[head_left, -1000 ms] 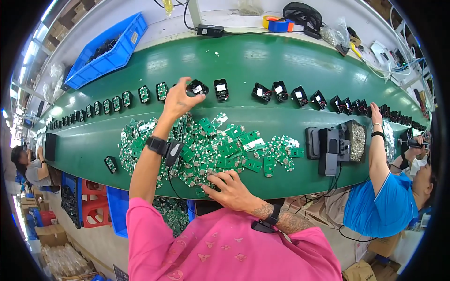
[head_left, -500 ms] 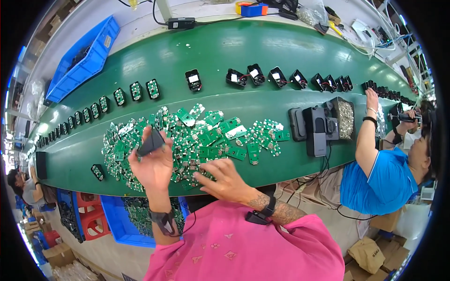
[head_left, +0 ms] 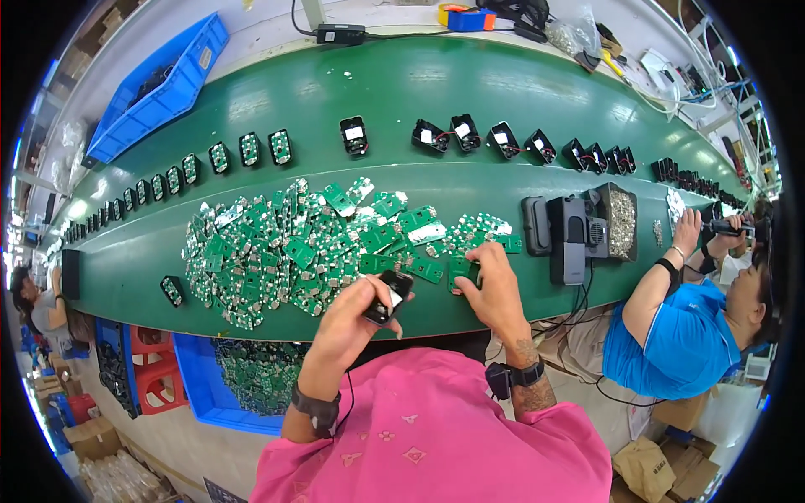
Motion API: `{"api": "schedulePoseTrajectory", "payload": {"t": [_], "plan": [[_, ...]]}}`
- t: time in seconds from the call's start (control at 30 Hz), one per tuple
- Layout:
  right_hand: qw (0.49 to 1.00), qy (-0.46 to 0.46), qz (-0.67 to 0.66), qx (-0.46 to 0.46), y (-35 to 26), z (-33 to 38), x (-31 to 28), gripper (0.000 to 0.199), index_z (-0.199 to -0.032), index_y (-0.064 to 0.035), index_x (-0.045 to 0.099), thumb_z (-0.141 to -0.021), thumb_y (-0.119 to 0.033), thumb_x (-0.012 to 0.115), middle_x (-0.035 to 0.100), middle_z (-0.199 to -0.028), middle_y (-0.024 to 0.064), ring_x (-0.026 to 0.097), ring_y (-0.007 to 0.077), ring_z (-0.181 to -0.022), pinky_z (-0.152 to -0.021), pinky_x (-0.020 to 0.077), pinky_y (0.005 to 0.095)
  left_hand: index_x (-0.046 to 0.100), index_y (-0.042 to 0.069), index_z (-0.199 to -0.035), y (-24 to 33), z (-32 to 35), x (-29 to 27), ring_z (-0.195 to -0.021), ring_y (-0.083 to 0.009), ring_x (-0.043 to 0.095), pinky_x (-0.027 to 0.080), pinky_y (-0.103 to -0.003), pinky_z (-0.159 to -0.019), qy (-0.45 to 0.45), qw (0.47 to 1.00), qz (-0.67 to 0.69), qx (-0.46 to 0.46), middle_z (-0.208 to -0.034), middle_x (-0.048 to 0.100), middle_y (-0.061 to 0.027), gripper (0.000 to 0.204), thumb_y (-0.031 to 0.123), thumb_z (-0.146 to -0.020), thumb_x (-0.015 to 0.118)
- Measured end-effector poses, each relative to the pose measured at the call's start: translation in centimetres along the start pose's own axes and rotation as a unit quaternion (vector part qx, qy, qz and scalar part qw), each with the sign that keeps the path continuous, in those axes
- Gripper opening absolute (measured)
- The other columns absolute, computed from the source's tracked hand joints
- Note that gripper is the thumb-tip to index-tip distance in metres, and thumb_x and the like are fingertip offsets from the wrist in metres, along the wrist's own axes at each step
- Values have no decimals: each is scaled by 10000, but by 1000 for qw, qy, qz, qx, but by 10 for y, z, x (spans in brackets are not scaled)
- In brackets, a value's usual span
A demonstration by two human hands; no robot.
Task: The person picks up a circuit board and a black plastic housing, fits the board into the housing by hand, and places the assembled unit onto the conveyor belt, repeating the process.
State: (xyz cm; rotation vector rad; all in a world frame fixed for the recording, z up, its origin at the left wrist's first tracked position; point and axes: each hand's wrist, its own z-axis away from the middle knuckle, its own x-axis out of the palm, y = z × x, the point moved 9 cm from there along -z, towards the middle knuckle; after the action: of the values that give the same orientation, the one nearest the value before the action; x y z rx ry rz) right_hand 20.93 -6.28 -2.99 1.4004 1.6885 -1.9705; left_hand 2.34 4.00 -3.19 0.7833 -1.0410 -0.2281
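Observation:
My left hand [head_left: 342,329] holds a small black plastic case [head_left: 391,295] near the table's front edge. The case is tilted, its open side up, and something white shows inside. To the right, my right hand [head_left: 500,293] has thumb and fingers closed about the edge of a green circuit board [head_left: 457,273] lying on the table. A wide heap of green circuit boards [head_left: 289,251] spreads left of and beyond both hands. One black case with a board in it [head_left: 172,290] lies left of the heap.
Black cases with boards [head_left: 250,149] line the far left; open cases with red wires [head_left: 505,141] line the far right. A black bin of small metal parts [head_left: 620,220] stands right, beside a grey device [head_left: 568,243]. A co-worker [head_left: 692,310] sits at right. Blue crates [head_left: 163,88] flank the table.
My left hand has come right and nearer with the black case, turning its open side up. My right hand has moved right and closed on a board. The co-worker's arm has drawn back nearer.

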Motion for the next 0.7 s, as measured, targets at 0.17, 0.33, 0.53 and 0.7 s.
{"api": "schedulePoseTrajectory", "payload": {"t": [0.17, 0.33, 0.53, 0.7], "plan": [[903, 26, -393, 172, 25, 7, 6, 228, -1101, 39, 556, -890, 17, 641, 601, -831, 51, 651, 124, -718, -609, 503, 222, 514, 40, -783, -8, -6, 1, -808, -125, 462, 408, -266, -731, 11, 942, -330, 57, -896, 481, -28, 321, 247, -1023, 471], [849, 58, -502, 154, -6, 9, 11, 205, -1119, 62, 585, -915, 40, 598, 653, -893, 70, 702, 181, -804, -694, 554, 252, 488, 27, -763, -19, -13, 20, -797, -113, 416, 341, -270, -734, 4, 957, -291, 22, -865, 443, -12, 322, 230, -1013, 474], [893, 26, -448, 40, -51, 13, 10, 173, -1040, 52, 643, -868, 67, 648, 689, -985, 90, 641, 155, -968, -851, 503, 287, 514, 59, -775, -23, -16, 22, -758, -109, 409, 340, -272, -710, 29, 967, -253, 2, -790, 439, 9, 301, 237, -1015, 481], [920, 27, -384, -75, -47, 5, 5, 185, -992, 8, 685, -823, 81, 669, 678, -1040, 106, 617, 173, -1012, -884, 486, 304, 562, 60, -797, -26, -21, 12, -773, -86, 430, 337, -263, -698, 58, 964, -260, -14, -799, 506, 15, 300, 255, -1012, 489]]}}
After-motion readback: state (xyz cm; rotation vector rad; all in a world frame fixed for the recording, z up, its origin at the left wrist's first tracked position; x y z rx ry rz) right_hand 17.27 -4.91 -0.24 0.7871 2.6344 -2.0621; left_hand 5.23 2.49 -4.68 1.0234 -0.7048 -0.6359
